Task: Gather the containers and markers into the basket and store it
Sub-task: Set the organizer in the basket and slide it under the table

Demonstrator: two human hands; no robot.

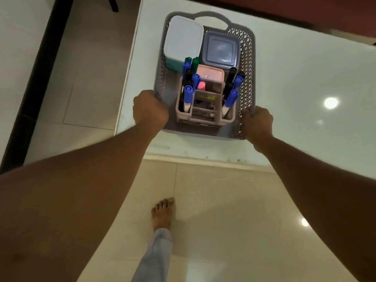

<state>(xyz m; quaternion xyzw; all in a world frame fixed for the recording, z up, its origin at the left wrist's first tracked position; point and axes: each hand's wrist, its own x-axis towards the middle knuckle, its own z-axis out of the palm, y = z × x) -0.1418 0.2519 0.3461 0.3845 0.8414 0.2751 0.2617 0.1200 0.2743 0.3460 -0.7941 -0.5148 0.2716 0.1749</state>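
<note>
The basket (247, 58) sat by the near left corner of the counter (305, 78), already packed: a white-lidded container (183, 39) and a grey container (220, 49) at its far end, and the markers (188, 96) upright in a pink holder (205, 117) at my end. My left hand (153, 108) gripped its left rim and my right hand (257, 123) its right rim, fingers curled over the edge, so I judged the gathering done and the storing begun. The next move called for a level lift so no marker tipped out, minding the counter's edge and my bare foot (162, 212) on the tiled floor (223, 190).

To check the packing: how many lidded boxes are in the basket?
3 in the basket: a white-lidded box far left, a grey box far right, a pink box behind the marker holder. Others may be hidden.
</note>
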